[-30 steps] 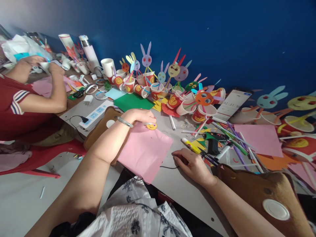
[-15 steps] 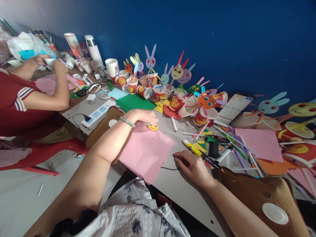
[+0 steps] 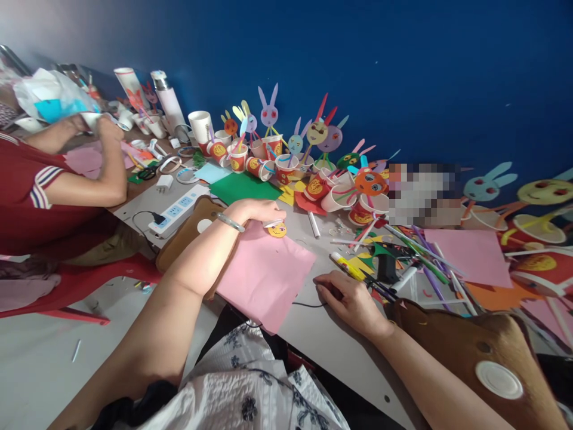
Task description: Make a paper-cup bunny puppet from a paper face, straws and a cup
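Observation:
My left hand rests on a pink paper sheet on the grey table, fingers pinched on a small yellow paper face disc with a straw stub. A bangle sits on that wrist. My right hand lies on the table to the right, fingers curled round something dark that I cannot make out, beside a thin black cable. A yellow marker and coloured straws lie just beyond it.
Paper cups with bunny and flower faces line the blue wall. A green sheet, a power strip, brown cushions and another pink sheet crowd the table. A person in a red shirt works at the left end.
Both my hands stay almost still; the view shifts slightly. The person on the left keeps handling something white near the plastic bag.

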`<state>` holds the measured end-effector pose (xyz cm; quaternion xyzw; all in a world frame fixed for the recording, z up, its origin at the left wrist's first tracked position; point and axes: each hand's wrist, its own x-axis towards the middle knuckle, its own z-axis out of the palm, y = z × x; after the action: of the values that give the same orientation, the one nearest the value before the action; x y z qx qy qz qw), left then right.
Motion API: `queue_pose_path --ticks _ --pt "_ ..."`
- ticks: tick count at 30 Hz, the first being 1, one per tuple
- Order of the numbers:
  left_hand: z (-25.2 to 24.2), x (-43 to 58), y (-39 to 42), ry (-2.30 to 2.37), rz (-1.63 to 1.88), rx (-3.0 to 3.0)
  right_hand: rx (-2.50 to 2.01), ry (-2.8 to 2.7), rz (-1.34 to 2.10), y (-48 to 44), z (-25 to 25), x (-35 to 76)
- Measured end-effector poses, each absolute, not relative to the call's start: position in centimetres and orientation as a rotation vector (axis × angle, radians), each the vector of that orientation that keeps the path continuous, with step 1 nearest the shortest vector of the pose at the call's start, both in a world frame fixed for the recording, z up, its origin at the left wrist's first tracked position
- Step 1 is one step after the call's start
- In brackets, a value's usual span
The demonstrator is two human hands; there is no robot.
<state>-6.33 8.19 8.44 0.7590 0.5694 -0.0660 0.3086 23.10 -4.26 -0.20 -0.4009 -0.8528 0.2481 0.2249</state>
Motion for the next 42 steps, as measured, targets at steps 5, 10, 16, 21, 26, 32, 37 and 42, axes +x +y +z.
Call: queue_pose_path --ticks 5,10,16,21,26,32,37,42 --pt "8.4 -6.0 7.8 1.425 -0.191 2.106 -1.091 -2.368 0.662 -4.5 -0.1 23.0" --pt "7.9 -5.4 7.8 1.399 -0.262 2.164 -1.057 -2.389 0.570 -4.7 -0.1 22.7" --pt "8.3 -4.6 7.1 1.521 -0.387 2.264 -1.125 -2.395 0.531 -4.5 -0.2 22.6" --pt "8.2 -4.8 7.0 1.528 -0.399 2.328 -1.080 -2.506 0.523 -5.5 1.9 22.5" --pt "8.0 -5.0 7.1 1.493 -0.349 2.351 -1.017 -2.760 0.428 -6.1 6.7 23.6" --pt "7.6 -4.5 7.4 1.555 -0.135 2.484 -2.142 -2.311 0.036 -0.6 11.3 29.3" --pt "7.8 -4.1 7.2 1.547 -0.028 2.565 -2.585 -1.883 -0.080 3.7 10.7 35.2" --pt "7.2 -3.9 7.2 1.521 0.123 2.580 -2.637 -1.826 -0.032 4.5 7.7 37.8"
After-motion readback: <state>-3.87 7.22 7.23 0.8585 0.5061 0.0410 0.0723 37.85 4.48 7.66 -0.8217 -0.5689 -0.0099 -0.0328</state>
